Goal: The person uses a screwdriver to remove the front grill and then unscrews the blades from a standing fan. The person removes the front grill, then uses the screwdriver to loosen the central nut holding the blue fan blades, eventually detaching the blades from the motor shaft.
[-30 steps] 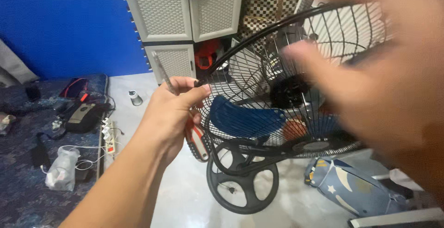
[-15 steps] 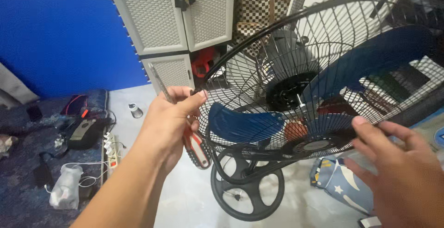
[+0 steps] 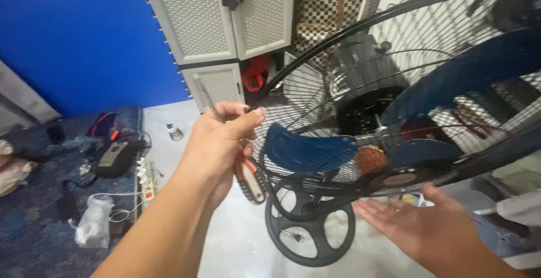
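Notably, the left hand gripped the fan guard rim and a screwdriver; the right hand lay open, palm-up, just beneath the tilted guard.

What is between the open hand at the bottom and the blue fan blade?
In the head view, the black wire fan guard lies between the right hand and the blue blade; the hand hovers under the guard's rim.

My left hand is raised mid-scene, forearm reaching up from the near left, wrist bent, fingers curled shut in a pinch with thumb against forefinger. My right hand sits low at near right, palm up, fingers spread and loose, gripping nothing.
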